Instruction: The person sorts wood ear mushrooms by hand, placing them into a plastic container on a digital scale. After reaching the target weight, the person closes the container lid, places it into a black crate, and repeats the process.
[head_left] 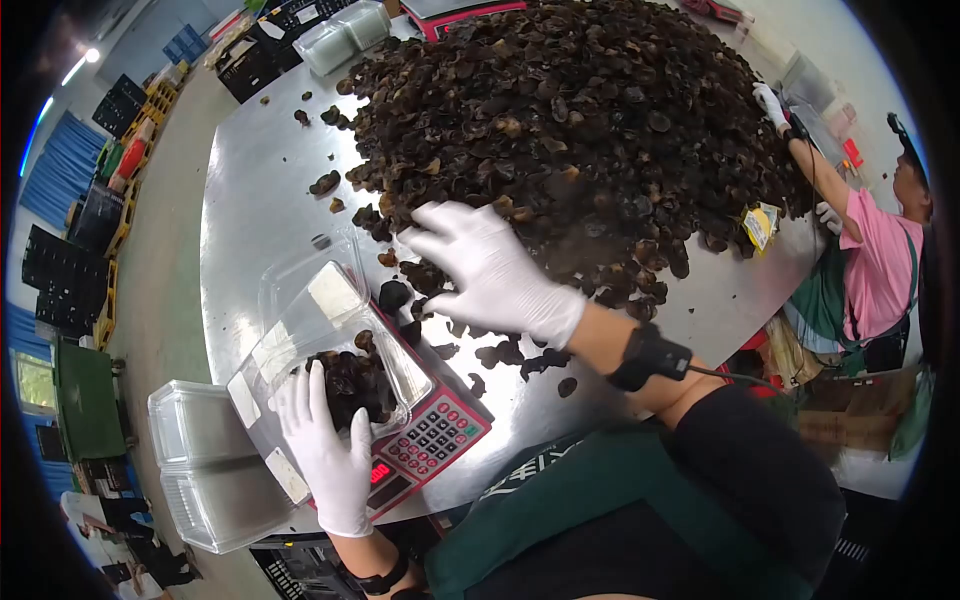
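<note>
My left hand (325,445), in a white glove, lies over dark mushroom-like pieces (350,388) in a clear plastic container (405,375). Its fingers are apart and touch the pieces. Under the container is a red scale (440,440) with a keypad and a lit red display. My right hand (485,265), also gloved, is at the near left edge of a large pile (560,120) of the same dark pieces. Its fingers are spread, and nothing shows in its grip. Loose pieces lie on the metal table (250,190) between the scale and the pile.
Stacked clear containers (215,465) stand left of the scale, and more (343,38) are at the far edge. Behind the pile is another red scale (450,15). A co-worker (880,260) reaches toward the pile's right side, near a yellow packet (760,227).
</note>
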